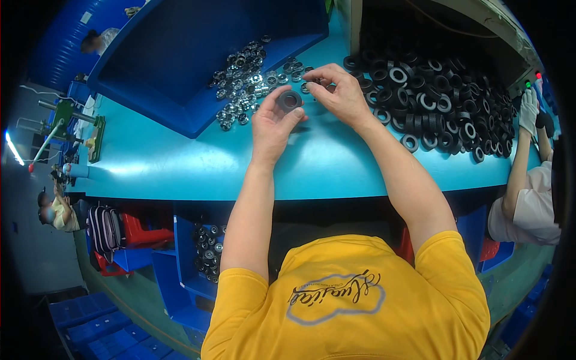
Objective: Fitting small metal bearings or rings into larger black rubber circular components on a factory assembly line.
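one dark ring (pixel 290 101): up in the left hand (pixel 270 129), above the turquoise counter (pixel 198 174), round face toward the camera.
left fingers: pinching the ring by its rim, thumb on the near side.
right hand (pixel 345 99): just beside the ring, over the counter, fingers curved; thumb and forefinger are close to a small shiny part, but whether they pinch it i cannot tell.
metal parts (pixel 240 75): loose and shiny, heaped at the edge of the blue tray (pixel 174 54), some near the right fingertips.
black rings (pixel 444 117): a wide pile on the counter, right of the right hand.
green press (pixel 63 123): by the counter's left end, its lever tipped with a red knob (pixel 31 168).
co-worker (pixel 531 192): at the far right, one hand in a pale glove (pixel 529 111).
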`<state>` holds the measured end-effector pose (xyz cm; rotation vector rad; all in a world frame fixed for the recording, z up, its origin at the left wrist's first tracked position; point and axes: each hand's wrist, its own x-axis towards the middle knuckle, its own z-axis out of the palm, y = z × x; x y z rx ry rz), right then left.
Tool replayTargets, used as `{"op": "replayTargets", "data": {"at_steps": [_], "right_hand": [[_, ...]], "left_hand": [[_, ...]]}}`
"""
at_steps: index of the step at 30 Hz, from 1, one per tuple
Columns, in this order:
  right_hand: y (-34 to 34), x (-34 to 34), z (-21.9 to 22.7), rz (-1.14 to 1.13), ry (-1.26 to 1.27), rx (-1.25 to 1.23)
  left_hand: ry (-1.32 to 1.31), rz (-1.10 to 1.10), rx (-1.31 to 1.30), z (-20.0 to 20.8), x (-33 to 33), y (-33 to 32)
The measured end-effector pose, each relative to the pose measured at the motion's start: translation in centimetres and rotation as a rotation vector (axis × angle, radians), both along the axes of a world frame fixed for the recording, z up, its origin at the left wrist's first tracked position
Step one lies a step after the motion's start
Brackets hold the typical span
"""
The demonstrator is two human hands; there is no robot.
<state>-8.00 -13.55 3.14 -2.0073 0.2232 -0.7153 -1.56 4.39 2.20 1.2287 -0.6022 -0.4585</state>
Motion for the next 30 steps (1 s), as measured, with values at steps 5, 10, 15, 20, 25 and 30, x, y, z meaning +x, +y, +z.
{"op": "replayTargets", "data": {"at_steps": [5, 10, 15, 20, 25, 30], "right_hand": [[0.0, -0.1, 0.2, 0.02, 0.037, 0.024], [-0.2, 0.2, -0.2, 0.043, 0.02, 0.125], [-0.4, 0.5, -0.6, 0.055, 0.001, 0.194], [-0.4, 0.4, -0.5, 0.04, 0.019, 0.136], [-0.4, 0.4, -0.7, 0.036, 0.037, 0.108], [-0.1, 0.3, -0.4, 0.037, -0.007, 0.136]], "left_hand": [[-0.022, 0.007, 0.01, -0.1, 0.1, 0.0], [0.084, -0.04, -0.07, 0.1, 0.3, 0.1], [-0.136, 0.075, -0.003, -0.4, 0.5, 0.3], [-0.493, 0.219, 0.074, 0.1, -0.5, -0.2], [-0.558, 0.277, 0.135, -0.1, -0.4, 0.1], [-0.256, 0.176, 0.032, -0.2, -0.1, -0.1]]}}
